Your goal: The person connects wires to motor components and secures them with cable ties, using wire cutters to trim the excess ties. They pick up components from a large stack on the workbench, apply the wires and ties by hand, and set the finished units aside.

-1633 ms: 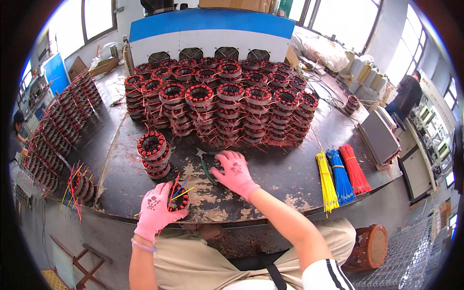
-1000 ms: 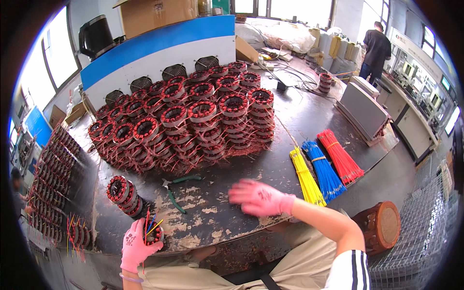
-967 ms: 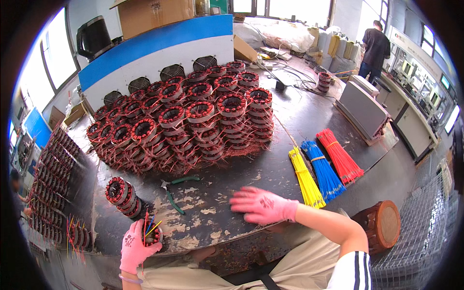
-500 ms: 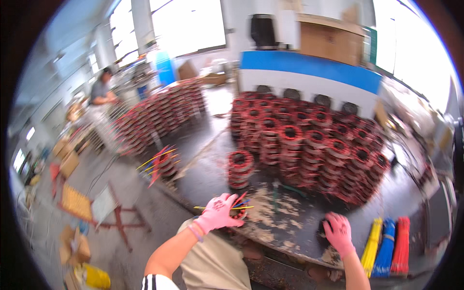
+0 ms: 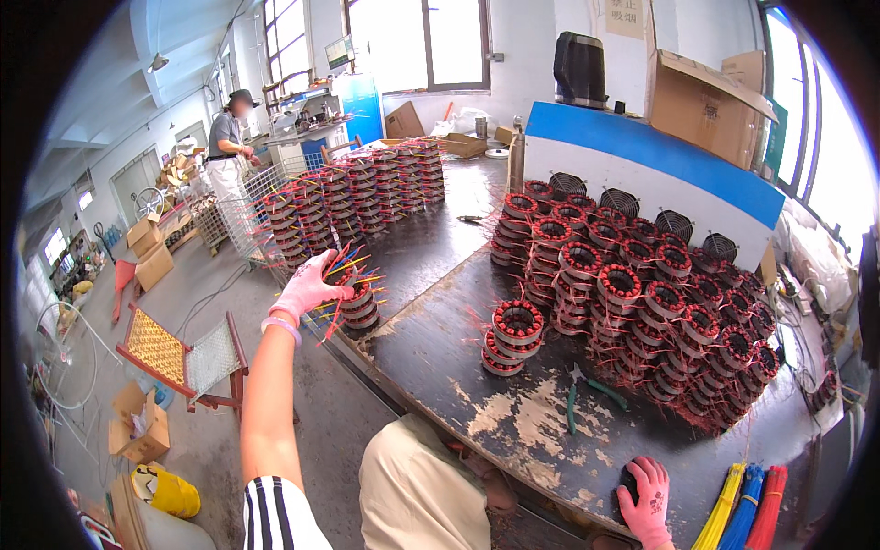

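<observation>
Head view: my left hand [image 5: 310,286], half closed, grips a wired ring [image 5: 346,276] at the small left stack [image 5: 360,313]; level handling should spare wires [image 5: 370,278]; my right hand [image 5: 647,500] curls loosely, hold unclear.

from the person's head, the fisheye camera faced down and forward over the dark table [image 5: 417,353], near the left hand [image 5: 308,288] and right hand [image 5: 648,500], well apart from the window [image 5: 458,46].
</observation>
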The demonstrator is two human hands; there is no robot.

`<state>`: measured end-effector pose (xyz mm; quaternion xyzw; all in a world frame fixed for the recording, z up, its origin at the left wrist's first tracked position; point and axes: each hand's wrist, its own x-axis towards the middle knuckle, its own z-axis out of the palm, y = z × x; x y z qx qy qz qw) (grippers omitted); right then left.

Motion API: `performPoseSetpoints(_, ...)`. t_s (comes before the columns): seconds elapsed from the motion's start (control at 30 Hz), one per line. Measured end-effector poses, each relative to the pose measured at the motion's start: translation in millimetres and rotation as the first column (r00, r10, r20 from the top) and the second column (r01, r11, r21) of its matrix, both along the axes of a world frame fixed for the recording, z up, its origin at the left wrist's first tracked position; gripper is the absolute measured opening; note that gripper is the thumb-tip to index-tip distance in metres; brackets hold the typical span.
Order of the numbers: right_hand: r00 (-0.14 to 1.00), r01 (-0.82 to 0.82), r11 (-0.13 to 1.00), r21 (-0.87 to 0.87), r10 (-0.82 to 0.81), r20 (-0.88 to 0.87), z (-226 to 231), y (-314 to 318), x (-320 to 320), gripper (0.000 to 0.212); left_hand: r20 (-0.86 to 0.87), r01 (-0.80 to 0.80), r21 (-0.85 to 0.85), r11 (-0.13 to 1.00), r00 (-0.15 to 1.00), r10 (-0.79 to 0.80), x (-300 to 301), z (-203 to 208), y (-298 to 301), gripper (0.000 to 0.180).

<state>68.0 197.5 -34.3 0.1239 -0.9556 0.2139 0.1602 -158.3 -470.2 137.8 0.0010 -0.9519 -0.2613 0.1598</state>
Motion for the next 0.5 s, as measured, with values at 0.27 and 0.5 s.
performPoseSetpoints(0.27, 0.999, 0.039, 0.999, 0.008, -0.039, 0.036, 7.8, -4.9, 0.6, 0.048, 0.097, 0.043, -0.001, 0.999, 0.994, -0.043, -52.1, -25.4, -14.6, 0.098)
performPoseSetpoints(0.5, 0.998, 0.044, 0.999, 0.005, -0.044, 0.035, 6.6, -5.8, -0.2, 0.047, 0.120, 0.002, -0.058, 0.998, 0.993, 0.005, -60.1, -39.0, -17.7, 0.098)
